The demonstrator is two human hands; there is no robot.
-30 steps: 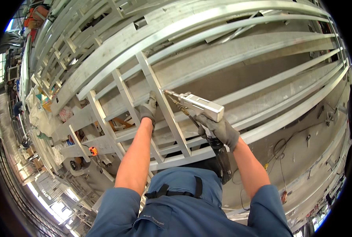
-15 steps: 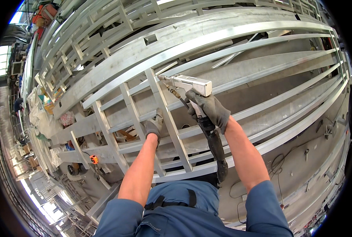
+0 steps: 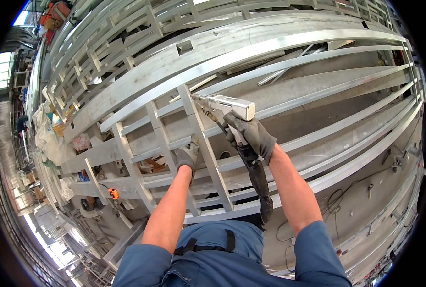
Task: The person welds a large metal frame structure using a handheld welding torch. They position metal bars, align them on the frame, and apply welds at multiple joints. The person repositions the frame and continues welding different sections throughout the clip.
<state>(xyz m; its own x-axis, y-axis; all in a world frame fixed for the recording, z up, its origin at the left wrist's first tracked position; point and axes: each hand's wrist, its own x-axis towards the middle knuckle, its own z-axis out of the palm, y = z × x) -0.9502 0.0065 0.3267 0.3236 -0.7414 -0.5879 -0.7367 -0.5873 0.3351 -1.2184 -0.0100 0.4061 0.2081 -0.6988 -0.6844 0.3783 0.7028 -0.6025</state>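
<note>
A silver, box-bodied welding gun [image 3: 234, 106] with a black-sleeved cable is in my right hand [image 3: 251, 134], which wears a grey glove and is closed round its grip. The slim nozzle points left and meets the crosspiece [image 3: 190, 105] of a silvery metal frame [image 3: 289, 98] near its far rail. A thin hose with a brass-coloured fitting [image 3: 209, 113] runs from beside the nozzle back toward the grip. My left hand [image 3: 188, 154], in a grey glove, is closed on a bar of the frame between two crosspieces; its fingers are partly hidden.
Wide metal beams [image 3: 232, 33] lie under and beyond the frame, with more ladder-like frames [image 3: 93, 57] at the far left. An orange tape measure [image 3: 113, 193] is at the left. Cables [image 3: 336, 201] lie on the floor at the right. Plastic sheeting [image 3: 48, 134] is heaped at the left.
The welding gun and my right hand have shifted very slightly left and toward me. My left hand stays at the same place on the frame.
</note>
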